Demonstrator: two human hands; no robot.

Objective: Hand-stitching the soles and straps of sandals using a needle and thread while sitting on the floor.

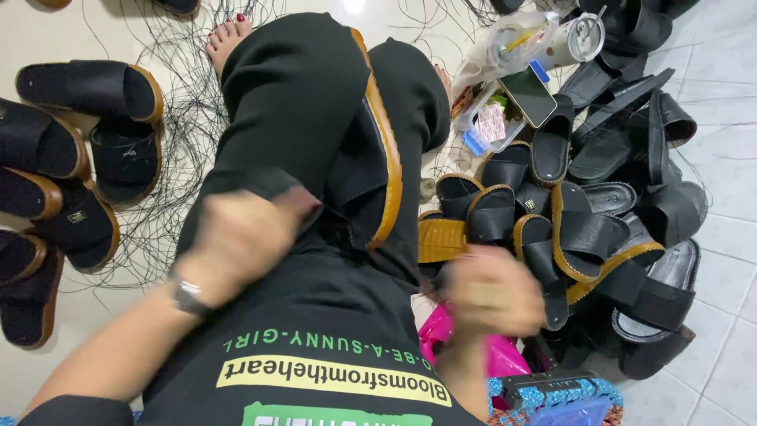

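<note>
- A black sandal with a tan sole edge [371, 150] lies on your lap, propped on its side, just right of your left hand [240, 241].
- Left hand: curled into a loose fist at the sandal's near end; motion blur keeps you from telling whether the fingers grip the sandal or something fine.
- Right hand [493, 292]: lower right, apart from the sandal, fingers curled shut, blurred; what they hold cannot be made out.
- Left forearm angles in from near left, a dark wristband [188, 298] on it.
- Pile of black sandals [599, 237] on the floor to the right; more sandals [71, 150] left. Loose black threads [185, 118] strewn across the floor.
</note>
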